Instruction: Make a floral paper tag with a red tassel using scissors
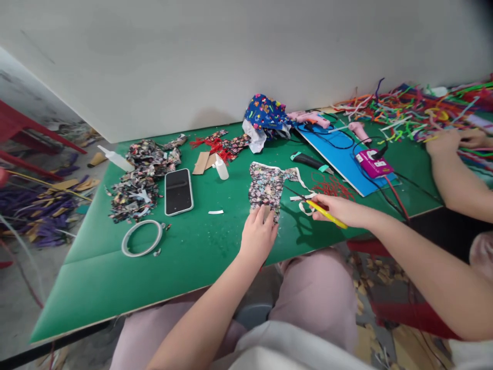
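A small floral cloth piece [265, 185] with white edging and a narrow side strip lies on the green table [185, 277]. My left hand [259, 231] holds its lower end down against the table, fingers bent over the cloth; a tan bit shows between them. In my right hand [335, 209] is a slim yellow-handled tool [326, 213], gripped with its dark, thin tip pointing at the cloth's right edge. Its exact kind is unclear. Near the right fingertips, a white ribbon [306, 208] curls. Red thread scraps [333, 186] lie just beyond.
Left stand a phone [178, 191], a roll of white tape [141, 238] and heaped floral scraps [134, 190]. A glue bottle [221, 168] and blue cloth [265, 115] sit behind. Right are a purple power socket [373, 163] with cables, a blue board [331, 149] and a co-worker's hands [442, 144].
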Tool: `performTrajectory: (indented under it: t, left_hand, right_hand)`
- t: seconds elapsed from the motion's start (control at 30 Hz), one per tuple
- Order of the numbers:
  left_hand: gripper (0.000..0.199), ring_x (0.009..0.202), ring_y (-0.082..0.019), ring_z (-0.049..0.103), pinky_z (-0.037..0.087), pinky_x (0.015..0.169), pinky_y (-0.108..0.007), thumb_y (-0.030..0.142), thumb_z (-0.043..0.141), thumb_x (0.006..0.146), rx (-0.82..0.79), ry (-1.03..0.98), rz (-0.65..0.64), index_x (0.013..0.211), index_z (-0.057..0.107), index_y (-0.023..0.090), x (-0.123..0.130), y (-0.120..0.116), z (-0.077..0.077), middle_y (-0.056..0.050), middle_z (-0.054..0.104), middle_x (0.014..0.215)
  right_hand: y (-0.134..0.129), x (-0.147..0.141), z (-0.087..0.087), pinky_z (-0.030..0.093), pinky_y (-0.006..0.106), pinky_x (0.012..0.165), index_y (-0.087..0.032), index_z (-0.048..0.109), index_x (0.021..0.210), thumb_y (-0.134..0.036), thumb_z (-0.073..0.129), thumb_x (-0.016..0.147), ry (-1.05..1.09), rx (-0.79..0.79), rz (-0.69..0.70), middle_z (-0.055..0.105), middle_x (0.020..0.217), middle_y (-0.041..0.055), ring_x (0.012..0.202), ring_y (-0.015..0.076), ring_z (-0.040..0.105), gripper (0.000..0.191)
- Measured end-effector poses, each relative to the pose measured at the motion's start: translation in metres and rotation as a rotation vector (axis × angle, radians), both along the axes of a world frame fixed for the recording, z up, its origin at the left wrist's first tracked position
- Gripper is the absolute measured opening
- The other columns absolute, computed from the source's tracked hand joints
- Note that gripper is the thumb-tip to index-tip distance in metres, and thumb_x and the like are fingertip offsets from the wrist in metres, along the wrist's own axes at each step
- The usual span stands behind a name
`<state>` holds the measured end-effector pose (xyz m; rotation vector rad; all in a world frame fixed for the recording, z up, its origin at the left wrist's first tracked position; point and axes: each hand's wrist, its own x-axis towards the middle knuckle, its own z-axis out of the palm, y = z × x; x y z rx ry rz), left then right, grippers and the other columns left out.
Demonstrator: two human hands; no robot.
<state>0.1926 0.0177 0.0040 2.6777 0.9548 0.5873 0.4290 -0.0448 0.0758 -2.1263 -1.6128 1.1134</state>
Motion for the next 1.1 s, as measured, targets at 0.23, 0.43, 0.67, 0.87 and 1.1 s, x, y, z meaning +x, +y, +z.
performTrajectory:
  t: [0.23,0.43,0.67,0.87,1.1]
  left_hand:
    - [0.034,0.118,-0.028,0.046,0.039,0.099,-0.045,0.027,0.045,0.087,0.051,0.019,0.010,0.115,0.055,0.012,0.000,0.000,-0.001,-0.016,0.052,0.125]
    - [0.032,0.118,-0.026,0.047,0.037,0.102,-0.045,0.026,0.045,0.087,0.067,0.012,0.013,0.114,0.056,0.014,0.000,0.000,-0.002,-0.015,0.053,0.125]
    - [0.031,0.117,-0.028,0.048,0.037,0.102,-0.046,0.027,0.047,0.086,0.076,0.001,0.033,0.112,0.057,0.013,0.001,-0.001,-0.002,-0.015,0.054,0.123]
    - [0.033,0.117,-0.027,0.048,0.036,0.103,-0.047,0.027,0.047,0.086,0.080,0.004,0.032,0.114,0.056,0.014,0.001,-0.001,-0.004,-0.015,0.054,0.124]
    - [0.033,0.117,-0.028,0.048,0.035,0.104,-0.046,0.027,0.047,0.086,0.076,0.008,0.034,0.114,0.057,0.014,0.001,0.000,-0.004,-0.014,0.053,0.124]
  right_hand:
    - [0.027,0.011,0.019,0.042,0.023,0.046,-0.018,0.062,0.081,-0.059,0.061,0.064,0.027,-0.357,0.180,0.060,0.071,0.0026,0.054,0.0123,0.055,0.045]
    - [0.051,0.019,0.022,0.046,0.023,0.052,-0.018,0.063,0.099,-0.068,0.055,0.064,0.058,-0.514,0.270,0.059,0.086,0.0039,0.060,0.0104,0.052,0.062]
    - [0.059,0.014,0.021,0.045,0.022,0.052,-0.015,0.062,0.091,-0.071,0.051,0.066,0.121,-0.511,0.257,0.052,0.073,0.0012,0.055,0.0071,0.044,0.062]
    - [0.061,0.016,0.017,0.034,0.021,0.041,-0.015,0.064,0.094,-0.066,0.050,0.069,0.116,-0.485,0.277,0.040,0.055,-0.0043,0.046,0.0070,0.037,0.058]
    - [0.066,0.005,0.027,0.038,0.022,0.061,-0.017,0.072,0.091,-0.057,0.056,0.068,-0.053,-0.387,0.314,0.069,0.086,0.0024,0.076,0.0158,0.056,0.050]
